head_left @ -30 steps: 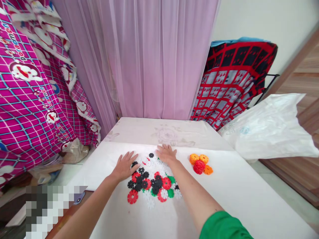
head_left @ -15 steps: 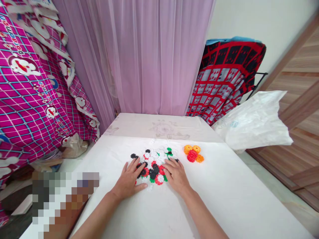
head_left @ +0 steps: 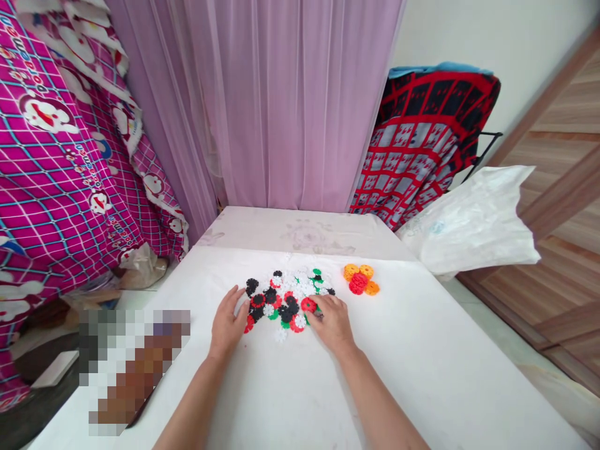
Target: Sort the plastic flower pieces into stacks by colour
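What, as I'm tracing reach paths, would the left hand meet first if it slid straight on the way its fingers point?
Probably the black flower-shaped plastic disc at the left edge of the mixed-colour disc pile: the left hand points away and slightly right, fingertips just short of it.

Pixelated patch [head_left: 134, 369] (lower left), contents illegible

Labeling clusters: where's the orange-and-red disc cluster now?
Head view: orange-and-red disc cluster on the white table, just right of the loose disc pile, beyond the right hand.
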Motion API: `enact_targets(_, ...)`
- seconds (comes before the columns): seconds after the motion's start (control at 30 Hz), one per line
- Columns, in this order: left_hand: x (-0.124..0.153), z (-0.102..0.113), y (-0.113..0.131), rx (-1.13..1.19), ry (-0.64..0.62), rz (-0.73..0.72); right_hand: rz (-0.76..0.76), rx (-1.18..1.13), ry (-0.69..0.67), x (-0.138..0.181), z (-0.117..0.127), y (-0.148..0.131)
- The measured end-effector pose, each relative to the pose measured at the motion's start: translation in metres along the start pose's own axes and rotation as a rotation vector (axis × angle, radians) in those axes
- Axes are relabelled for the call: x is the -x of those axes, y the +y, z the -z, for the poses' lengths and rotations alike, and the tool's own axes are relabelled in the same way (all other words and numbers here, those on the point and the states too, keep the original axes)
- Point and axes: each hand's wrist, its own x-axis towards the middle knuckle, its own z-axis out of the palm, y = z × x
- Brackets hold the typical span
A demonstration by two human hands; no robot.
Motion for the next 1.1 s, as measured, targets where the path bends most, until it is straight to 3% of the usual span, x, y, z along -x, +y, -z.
enact_targets(0.2,-0.004,0.002,0.001,0.086,0.020,0.066,0.043,-0.007,0.108,0.002,0.000,0.000)
enact_targets(0.33,-0.003,0.003,0.001,0.119,0.002,0.038,-0.120,-0.119,0.208,0.008,0.003,0.008)
enact_targets(0.43,-0.002,0.002,0.000,0.141,-0.007,0.038,-0.231,-0.214,0.202,0.022,0.008,0.008)
enact_targets(0.5,-0.002,0.001,0.000,0.156,-0.005,0.040,-0.163,-0.255,0.129,0.034,0.012,-0.002)
enact_targets(0.6,-0.002,-0.001,0.000,0.168,-0.011,0.043,0.066,-0.249,0.002,0.049,0.013,-0.028)
enact_targets(0.7,-0.002,-0.002,0.001,0.167,-0.019,0.048,0.225,-0.191,-0.073,0.050,0.008,-0.049)
enact_targets(0.8,-0.002,-0.001,0.002,0.164,-0.030,0.043,0.198,-0.114,-0.077,0.038,-0.001,-0.049)
enact_targets(1.0,-0.003,0.001,0.004,0.187,-0.026,0.056,0.018,0.003,0.002,0.016,-0.007,-0.023)
enact_targets(1.1,-0.003,0.002,0.005,0.210,-0.020,0.079,0.075,-0.030,0.029,0.022,-0.001,-0.029)
